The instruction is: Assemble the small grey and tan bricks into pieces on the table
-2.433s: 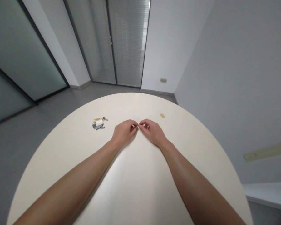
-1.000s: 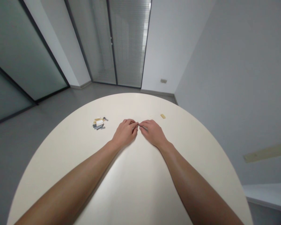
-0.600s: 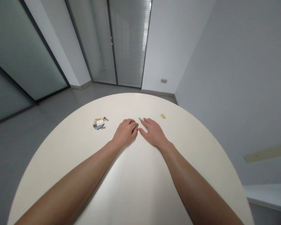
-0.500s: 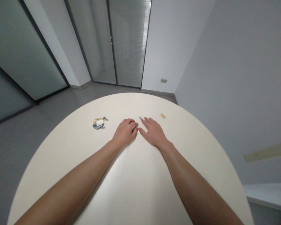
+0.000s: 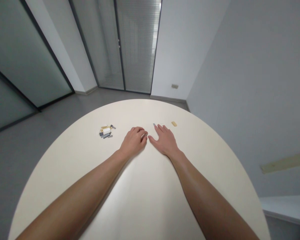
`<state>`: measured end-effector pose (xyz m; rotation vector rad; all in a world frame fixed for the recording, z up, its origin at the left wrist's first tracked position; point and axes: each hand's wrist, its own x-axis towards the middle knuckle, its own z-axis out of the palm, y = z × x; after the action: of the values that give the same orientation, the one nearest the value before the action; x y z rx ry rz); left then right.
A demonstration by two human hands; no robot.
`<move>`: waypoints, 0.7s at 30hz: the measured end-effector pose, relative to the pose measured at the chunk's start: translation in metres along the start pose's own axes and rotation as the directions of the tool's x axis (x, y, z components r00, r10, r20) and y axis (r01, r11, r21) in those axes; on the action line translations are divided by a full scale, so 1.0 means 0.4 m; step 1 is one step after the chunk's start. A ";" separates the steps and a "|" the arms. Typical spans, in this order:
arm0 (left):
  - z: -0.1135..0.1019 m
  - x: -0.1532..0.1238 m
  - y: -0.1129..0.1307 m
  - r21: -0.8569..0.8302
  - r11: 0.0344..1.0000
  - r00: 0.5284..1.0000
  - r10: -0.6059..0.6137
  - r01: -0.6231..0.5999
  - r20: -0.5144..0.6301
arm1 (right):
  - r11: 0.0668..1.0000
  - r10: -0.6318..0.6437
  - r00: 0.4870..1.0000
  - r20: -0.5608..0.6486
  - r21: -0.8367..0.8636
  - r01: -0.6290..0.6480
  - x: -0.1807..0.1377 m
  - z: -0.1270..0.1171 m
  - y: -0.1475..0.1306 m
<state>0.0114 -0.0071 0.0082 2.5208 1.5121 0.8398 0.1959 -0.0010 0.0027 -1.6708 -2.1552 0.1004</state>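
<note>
My left hand point(image 5: 133, 141) rests on the round white table with its fingers curled in. A bit of something small and greyish shows between its thumb and index finger, too small to name. Beside it, my right hand point(image 5: 165, 139) lies palm down with fingers spread and the thumb pointing toward the left hand. At its index fingertip is a small grey flat piece point(image 5: 154, 124), partly covered by the finger. Farther right lies a small tan flat piece point(image 5: 174, 123), apart from the hand.
Left of my left hand is a loose pile of small toy-brick-like pieces point(image 5: 106, 131) in white, grey, dark and tan. The table point(image 5: 140, 210) has a curved edge. Beyond it are a glass door point(image 5: 137, 46) and plain walls.
My right hand has shifted slightly right, and the grey piece at its index fingertip has moved right with it. The left hand stays in place.
</note>
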 end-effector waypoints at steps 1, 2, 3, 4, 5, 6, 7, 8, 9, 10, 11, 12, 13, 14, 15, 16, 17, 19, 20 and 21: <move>0.000 0.000 0.000 0.002 1.000 1.000 0.001 -0.001 -0.001 | 1.000 0.015 1.000 0.011 -0.009 -0.015 0.000 -0.001 -0.001; 0.000 0.000 0.000 0.004 1.000 1.000 0.002 -0.002 -0.003 | 0.999 0.032 0.999 0.028 -0.021 -0.031 0.001 -0.002 -0.003; 0.000 0.000 -0.001 0.004 1.000 1.000 0.005 -0.005 -0.004 | 0.998 0.049 0.998 0.048 -0.035 -0.047 0.001 -0.004 -0.005; 0.001 0.000 -0.001 0.004 1.000 1.000 0.007 -0.007 -0.005 | 0.997 0.064 0.996 0.068 -0.050 -0.061 0.001 -0.007 -0.008; 0.001 0.000 -0.001 0.002 1.000 1.000 0.010 -0.010 -0.006 | 0.995 0.078 0.993 0.083 -0.064 -0.073 0.001 -0.010 -0.011; 0.002 0.000 -0.002 -0.001 1.000 1.000 0.012 -0.012 -0.008 | 0.994 0.089 0.992 0.093 -0.076 -0.082 0.001 -0.012 -0.013; 0.002 0.000 -0.002 -0.003 1.000 1.000 0.014 -0.014 -0.010 | 0.992 0.099 0.990 0.100 -0.086 -0.090 0.001 -0.015 -0.015; 0.002 -0.001 -0.003 -0.005 1.000 1.000 0.014 -0.015 -0.012 | 0.991 0.108 0.989 0.104 -0.095 -0.098 0.000 -0.016 -0.017; 0.003 -0.001 -0.003 -0.006 1.000 1.000 0.014 -0.014 -0.014 | 0.989 0.115 0.988 0.105 -0.101 -0.105 0.000 -0.017 -0.018; 0.003 -0.001 -0.003 -0.005 1.000 1.000 0.013 -0.013 -0.014 | 0.988 0.122 0.987 0.105 -0.105 -0.111 0.000 -0.018 -0.019; 0.003 -0.001 -0.003 -0.004 1.000 1.000 0.012 -0.012 -0.013 | 0.987 0.127 0.986 0.104 -0.108 -0.116 0.000 -0.018 -0.019; 0.002 -0.001 -0.003 -0.002 1.000 1.000 0.011 -0.011 -0.011 | 0.986 0.132 0.986 0.102 -0.110 -0.121 0.001 -0.018 -0.019; 0.002 -0.001 -0.003 0.000 1.000 1.000 0.011 -0.011 -0.008 | 0.986 0.137 0.986 0.099 -0.112 -0.126 0.001 -0.017 -0.019; 0.002 -0.001 -0.003 0.002 1.000 1.000 0.012 -0.012 -0.006 | 0.985 0.141 0.986 0.095 -0.113 -0.130 0.001 -0.016 -0.019; 0.002 -0.001 -0.003 0.004 1.000 1.000 0.012 -0.012 -0.005 | 0.984 0.144 0.985 0.092 -0.114 -0.133 0.001 -0.015 -0.018; 0.002 -0.001 -0.003 0.005 1.000 1.000 0.011 -0.011 -0.005 | 0.983 0.149 0.985 0.089 -0.117 -0.138 0.001 -0.015 -0.017; 0.003 0.000 -0.003 0.007 1.000 1.000 0.010 -0.010 -0.005 | 0.982 0.156 0.984 0.083 -0.122 -0.145 0.002 -0.014 -0.017; 0.004 0.000 -0.003 0.008 1.000 1.000 0.007 -0.007 -0.007 | 0.978 0.172 0.983 0.070 -0.134 -0.162 0.001 -0.012 -0.015; 0.004 0.001 -0.003 0.009 1.000 1.000 0.006 -0.006 -0.008 | 0.975 0.182 0.981 0.064 -0.140 -0.172 0.001 -0.011 -0.014; 0.004 0.001 -0.004 0.009 1.000 1.000 0.007 -0.007 -0.007 | 0.973 0.191 0.980 0.058 -0.145 -0.181 0.001 -0.011 -0.014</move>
<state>0.0113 -0.0057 0.0064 2.5330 1.5137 0.8461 0.1923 -0.0032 0.0084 -1.9758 -2.0943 0.0657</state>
